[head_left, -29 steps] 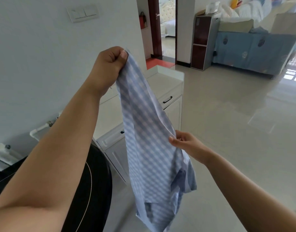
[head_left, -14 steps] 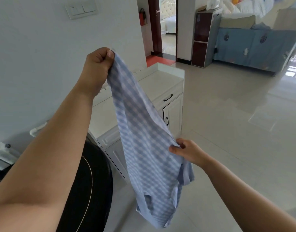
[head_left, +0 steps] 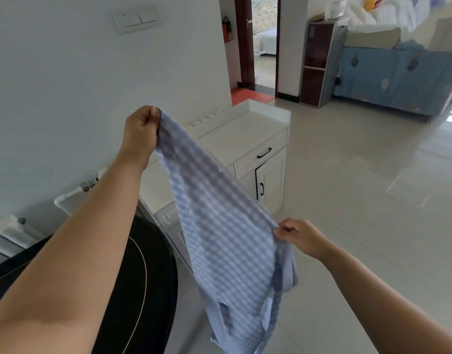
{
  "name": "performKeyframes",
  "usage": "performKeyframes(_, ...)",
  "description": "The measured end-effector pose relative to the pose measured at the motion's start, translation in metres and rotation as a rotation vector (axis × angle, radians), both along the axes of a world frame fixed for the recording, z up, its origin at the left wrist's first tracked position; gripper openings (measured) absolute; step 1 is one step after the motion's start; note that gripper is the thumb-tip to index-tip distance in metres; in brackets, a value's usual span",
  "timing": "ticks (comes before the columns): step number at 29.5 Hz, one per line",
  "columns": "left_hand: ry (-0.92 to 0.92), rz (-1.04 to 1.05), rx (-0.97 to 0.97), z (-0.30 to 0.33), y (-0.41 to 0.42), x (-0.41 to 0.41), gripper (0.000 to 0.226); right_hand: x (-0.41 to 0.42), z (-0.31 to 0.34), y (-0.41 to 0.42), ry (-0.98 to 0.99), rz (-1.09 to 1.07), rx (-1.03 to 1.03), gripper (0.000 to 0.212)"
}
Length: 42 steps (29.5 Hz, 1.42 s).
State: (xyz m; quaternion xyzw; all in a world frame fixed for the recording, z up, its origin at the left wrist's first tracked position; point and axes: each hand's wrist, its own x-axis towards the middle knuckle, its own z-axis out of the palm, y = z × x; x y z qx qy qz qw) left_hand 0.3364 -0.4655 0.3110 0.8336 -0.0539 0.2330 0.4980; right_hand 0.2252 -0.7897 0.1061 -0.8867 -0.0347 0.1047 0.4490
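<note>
Within the last second the right hand (head_left: 300, 238) had tightened from a loose touch into a pinch on the edge of the blue checked shirt (head_left: 220, 226), lower centre of the frame, so it looked ready to be spread out. The left hand (head_left: 140, 135) gripped the top corner at centre left, arm outstretched, the hands well apart and the shirt hanging between them.

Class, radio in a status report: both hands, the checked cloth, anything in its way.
Left hand grips blue checked cloth at top, raised. Right hand pinches its edge lower. Hangs free, nothing blocking.
</note>
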Motion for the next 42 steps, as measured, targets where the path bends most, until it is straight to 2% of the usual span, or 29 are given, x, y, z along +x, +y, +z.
performKeyframes(5, -0.07, 0.216, 0.045, -0.018, 0.017, 0.002, 0.036, 0.014, 0.008, 0.005, -0.153, -0.167, -0.09, 0.026)
performKeyframes(9, -0.138, 0.457, -0.098, -0.03, 0.033, -0.006, 0.021, 0.039, 0.057, 0.002, -0.47, -0.315, -0.154, 0.016)
performKeyframes(11, -0.141, 0.581, -0.139, -0.03, 0.037, -0.01, 0.027, 0.047, 0.079, 0.003, -0.667, -0.351, -0.187, 0.012)
performKeyframes(13, -0.158, 0.642, -0.151, -0.025, 0.04, -0.012, 0.032, 0.053, 0.094, 0.008, -0.767, -0.351, -0.219, 0.014)
performKeyframes(15, -0.162, 0.671, -0.171, -0.023, 0.04, -0.013, 0.031, 0.058, 0.101, 0.012, -0.741, -0.34, -0.256, 0.025)
performKeyframes(19, -0.232, 0.58, -0.258, -0.03, 0.037, -0.012, 0.033, 0.067, 0.098, 0.011, -0.644, -0.338, -0.478, 0.025)
performKeyframes(22, -0.26, 0.569, -0.303, -0.036, 0.034, -0.011, 0.033, 0.067, 0.097, 0.009, -0.559, -0.333, -0.539, 0.029)
performKeyframes(25, -0.258, 0.582, -0.313, -0.042, 0.039, -0.007, 0.03, 0.063, 0.096, 0.009, -0.519, -0.308, -0.533, 0.034)
performKeyframes(28, -0.214, 0.608, -0.348, -0.043, 0.048, -0.002, 0.035, 0.059, 0.094, 0.011, -0.479, -0.253, -0.437, 0.032)
performKeyframes(31, -0.165, 0.651, -0.395, -0.044, 0.057, 0.001, 0.037, 0.059, 0.093, 0.015, -0.355, -0.108, -0.345, 0.024)
performKeyframes(35, -0.145, 0.651, -0.39, -0.049, 0.063, 0.001, 0.039, 0.057, 0.087, 0.018, -0.194, 0.004, -0.361, 0.033)
performKeyframes(38, -0.123, 0.618, -0.366, -0.054, 0.066, 0.001, 0.038, 0.059, 0.088, 0.017, -0.22, -0.087, -0.358, 0.028)
performKeyframes(42, -0.096, 0.653, -0.333, -0.054, 0.077, 0.002, 0.037, 0.066, 0.092, 0.02, -0.55, -0.273, -0.473, 0.032)
